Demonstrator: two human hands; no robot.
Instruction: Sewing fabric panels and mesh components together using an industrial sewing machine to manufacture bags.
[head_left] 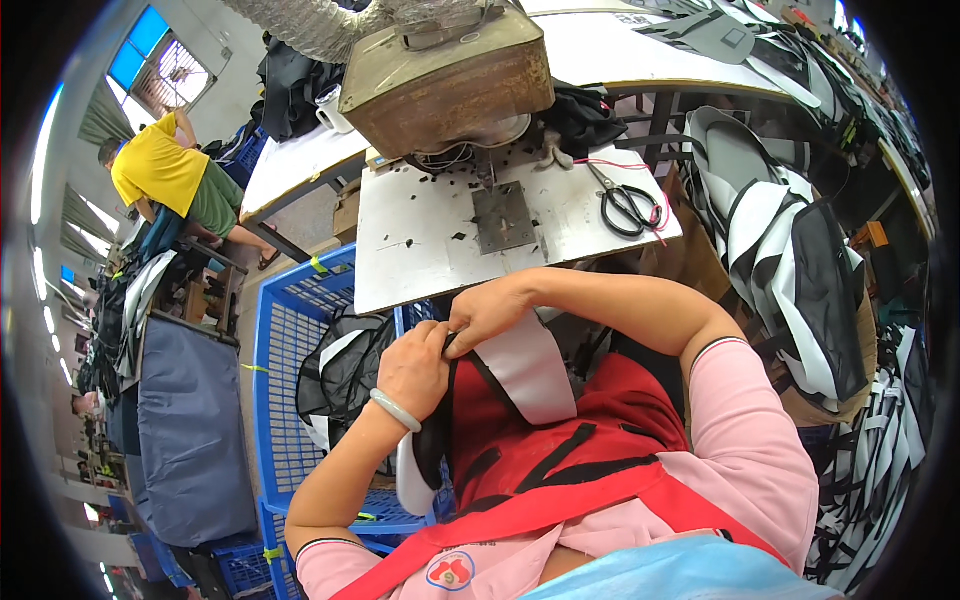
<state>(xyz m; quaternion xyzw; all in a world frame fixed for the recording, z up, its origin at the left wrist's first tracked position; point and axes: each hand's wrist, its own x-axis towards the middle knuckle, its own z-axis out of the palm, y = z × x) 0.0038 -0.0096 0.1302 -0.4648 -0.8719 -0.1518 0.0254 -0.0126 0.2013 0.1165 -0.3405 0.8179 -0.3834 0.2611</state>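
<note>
My left hand [412,368], with a pale bangle at the wrist, and my right hand [490,312] meet in front of the machine table's near edge. Both are closed, fingers pinched together on a sewn fabric piece with a white panel [530,370] and black edging. The piece hangs down over my red apron [560,455], and part of it is hidden behind my hands and left forearm. Beyond them stands a sewing machine [450,80] with a rusty, boxy head, over a metal plate [504,218] set in the white tabletop [400,265].
Black-handled scissors [630,208] and a red cord lie at the tabletop's right. A blue plastic basket [263,400] holding black and white pieces stands at my left. More pieces [765,250] are heaped in a carton on the right. A person in yellow [165,165] bends at the far left.
</note>
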